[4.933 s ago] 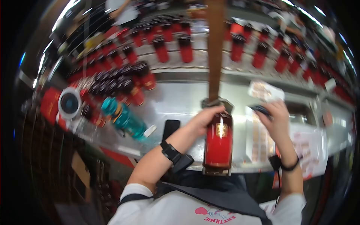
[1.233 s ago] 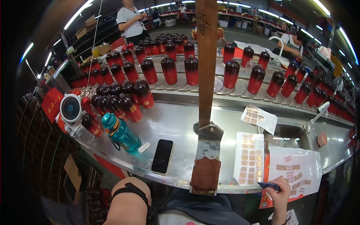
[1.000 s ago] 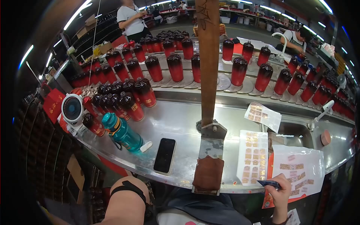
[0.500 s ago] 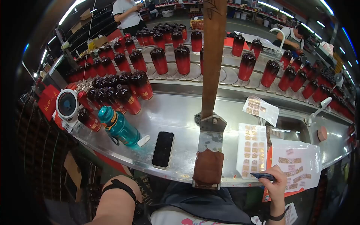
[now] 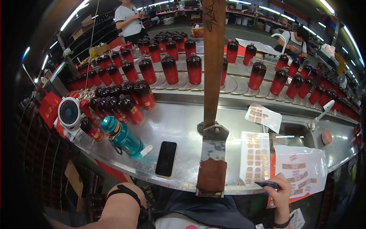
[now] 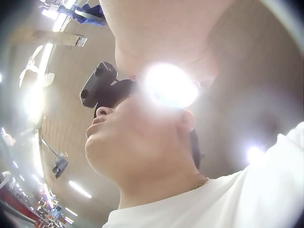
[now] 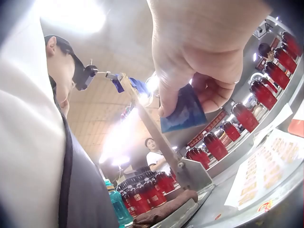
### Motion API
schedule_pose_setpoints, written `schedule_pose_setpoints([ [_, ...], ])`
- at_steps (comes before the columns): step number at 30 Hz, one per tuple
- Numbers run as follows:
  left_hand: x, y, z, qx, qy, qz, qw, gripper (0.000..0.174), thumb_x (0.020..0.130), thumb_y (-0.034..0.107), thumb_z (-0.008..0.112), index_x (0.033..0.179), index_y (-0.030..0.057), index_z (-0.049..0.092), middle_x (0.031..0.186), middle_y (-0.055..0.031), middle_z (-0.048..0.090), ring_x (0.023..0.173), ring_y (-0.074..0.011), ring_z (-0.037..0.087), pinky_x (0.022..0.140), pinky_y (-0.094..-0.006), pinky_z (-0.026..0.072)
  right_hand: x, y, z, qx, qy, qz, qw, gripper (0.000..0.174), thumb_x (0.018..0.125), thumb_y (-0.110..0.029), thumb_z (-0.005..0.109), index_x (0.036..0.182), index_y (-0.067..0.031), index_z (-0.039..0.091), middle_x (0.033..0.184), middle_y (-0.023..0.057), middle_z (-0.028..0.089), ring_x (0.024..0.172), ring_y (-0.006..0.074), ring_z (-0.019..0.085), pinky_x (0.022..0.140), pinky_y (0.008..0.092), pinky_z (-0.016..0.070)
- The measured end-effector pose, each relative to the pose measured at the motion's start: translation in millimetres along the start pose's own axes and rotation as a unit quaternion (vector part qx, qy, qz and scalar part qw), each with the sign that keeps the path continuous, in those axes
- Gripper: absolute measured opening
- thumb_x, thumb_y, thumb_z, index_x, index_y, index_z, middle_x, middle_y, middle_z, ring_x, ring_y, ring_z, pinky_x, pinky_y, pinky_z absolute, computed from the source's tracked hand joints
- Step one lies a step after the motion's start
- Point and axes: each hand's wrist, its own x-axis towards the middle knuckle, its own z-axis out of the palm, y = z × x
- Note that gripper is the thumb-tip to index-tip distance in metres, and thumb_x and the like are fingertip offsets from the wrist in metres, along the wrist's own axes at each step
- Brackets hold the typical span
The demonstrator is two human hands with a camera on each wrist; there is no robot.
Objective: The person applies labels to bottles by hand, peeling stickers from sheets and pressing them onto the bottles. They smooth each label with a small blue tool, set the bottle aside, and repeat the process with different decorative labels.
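Note:
My right hand point(image 5: 281, 189) pinches a flat, dark blue scraper-like piece point(image 5: 267, 184) between thumb and fingers. In the right wrist view the piece point(image 7: 184, 113) looks like a thin blue sheet. The hand hovers at the lower right corner of a white sheet of gold stickers point(image 5: 249, 152), beside a second sheet point(image 5: 305, 162) bearing gold strips. My left hand point(image 6: 166, 35) is raised close to the head in the left wrist view; its fingers are hidden, so I cannot tell what they do. Only the bent left arm shows in the head view.
A wooden post point(image 5: 214, 68) rises from a metal bracket with a brown pad point(image 5: 212, 175). A phone point(image 5: 166, 159), teal water bottle point(image 5: 124, 137) and fan point(image 5: 69, 112) are to the left. Red-black bottles point(image 5: 169, 70) line the conveyor; a sink point(image 5: 293, 133) lies right.
Earlier my left hand held a red bottle at the bracket; that bottle is gone from there and the left hand is up near the head. The right hand keeps its blue piece, now lower by the sheets.

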Motion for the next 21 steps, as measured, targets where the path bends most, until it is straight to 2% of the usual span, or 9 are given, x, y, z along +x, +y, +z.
schedule_pose_setpoints([
  [3, 0.3, -6.9, 3.0, 0.019, 0.002, -0.012, 1.0, 0.016, 0.087, 0.007, 0.064, 0.079, 0.0101, 0.077, 0.085, 0.0008, 0.076, 0.09, -0.006, 0.069, 0.1, -0.0266, 0.0446, -0.5, 1.5, 0.2, -0.001, -0.004, 0.0, 1.0, 0.021, 0.065, -0.006, 0.081, 0.083, -0.0012, 0.073, 0.074, 0.0063, 0.065, 0.072, 0.0191, 0.055, 0.066, 0.0315, 0.0412],
  [6, -10.9, -51.7, 7.7, -0.204, 0.096, 0.233, 0.946, 0.037, 0.095, 0.025, 0.059, 0.13, 0.0139, 0.061, 0.106, -0.0002, 0.073, 0.105, -0.006, 0.064, 0.102, -0.0354, 0.0427, -0.7, 3.1, 2.5, -0.001, -0.007, 0.011, 1.0, 0.021, 0.064, -0.006, 0.082, 0.082, -0.0007, 0.072, 0.073, 0.0069, 0.065, 0.072, 0.0194, 0.056, 0.066, 0.0315, 0.0414],
  [7, -11.0, -59.6, 8.2, -0.202, 0.093, 0.236, 0.946, 0.037, 0.095, 0.025, 0.059, 0.13, 0.0139, 0.061, 0.106, -0.0002, 0.073, 0.105, -0.006, 0.064, 0.102, -0.0354, 0.0427, -1.4, 4.1, 3.2, -0.001, -0.006, 0.023, 1.0, 0.022, 0.063, -0.006, 0.083, 0.081, -0.0003, 0.072, 0.072, 0.0071, 0.065, 0.072, 0.0195, 0.056, 0.066, 0.0313, 0.0413],
  [9, -12.0, -73.1, 7.3, -0.059, 0.128, 0.064, 0.988, 0.055, 0.093, 0.037, 0.06, 0.14, 0.0106, 0.049, 0.129, -0.0127, 0.06, 0.121, -0.0218, 0.056, 0.102, -0.0499, 0.0405, -1.6, 1.5, -0.9, -0.019, -0.026, 0.018, 0.999, 0.018, 0.069, -0.008, 0.079, 0.084, -0.0019, 0.071, 0.076, 0.0079, 0.065, 0.074, 0.0217, 0.058, 0.068, 0.033, 0.0433],
  [11, -44.4, -91.7, -5.4, -0.013, 0.139, 0.019, 0.99, 0.06, 0.091, 0.04, 0.064, 0.139, 0.0075, 0.049, 0.131, -0.0151, 0.057, 0.121, -0.0254, 0.054, 0.102, -0.0491, 0.041, -1.0, -1.1, -2.5, -0.037, -0.05, 0.008, 0.998, 0.016, 0.075, -0.01, 0.076, 0.088, -0.0035, 0.071, 0.08, 0.0087, 0.065, 0.076, 0.0239, 0.059, 0.069, 0.0347, 0.0453],
  [13, -84.8, -108.2, -26.4, 0.067, 0.162, -0.083, 0.981, 0.072, 0.085, 0.045, 0.071, 0.137, 0.0013, 0.048, 0.136, -0.0198, 0.052, 0.122, -0.0324, 0.051, 0.102, -0.0475, 0.0421, -2.5, -3.2, 3.7, 0.016, 0.006, 0.093, 0.996, 0.022, 0.065, -0.003, 0.077, 0.085, 0.0027, 0.071, 0.076, 0.0062, 0.064, 0.072, 0.0141, 0.058, 0.066, 0.0267, 0.044],
  [15, -110.6, -106.7, -53.3, 0.329, 0.029, -0.238, 0.914, 0.06, 0.08, 0.031, 0.075, 0.13, 0.0038, 0.056, 0.128, -0.0174, 0.059, 0.123, -0.0358, 0.049, 0.107, -0.0496, 0.037, -5.8, 9.5, 0.5, 0.03, -0.025, 0.114, 0.993, 0.03, 0.069, -0.002, 0.077, 0.098, 0.0033, 0.069, 0.082, 0.0048, 0.065, 0.077, 0.0114, 0.06, 0.07, 0.0243, 0.0465],
  [18, -140.9, -119.4, -63.7, 0.495, -0.075, -0.303, 0.811, 0.055, 0.076, 0.025, 0.076, 0.124, 0.0033, 0.061, 0.124, -0.0166, 0.062, 0.124, -0.0394, 0.048, 0.106, -0.0502, 0.0375, -1.4, 21.4, 4.4, 0.095, -0.009, 0.138, 0.986, 0.047, 0.076, 0.001, 0.074, 0.12, 0.003, 0.059, 0.095, 0.0035, 0.064, 0.084, 0.0093, 0.06, 0.076, 0.0222, 0.0476],
  [21, -199.2, -128.8, -61.5, 0.55, -0.089, -0.347, 0.754, 0.063, 0.07, 0.026, 0.079, 0.127, 0.0052, 0.061, 0.128, -0.0177, 0.059, 0.128, -0.042, 0.044, 0.107, -0.0486, 0.0369, 9.4, 15.1, 10.4, 0.108, -0.015, 0.152, 0.982, 0.04, 0.081, 0.001, 0.069, 0.12, 0.0033, 0.06, 0.095, 0.0039, 0.063, 0.084, 0.009, 0.059, 0.076, 0.0217, 0.0465],
])
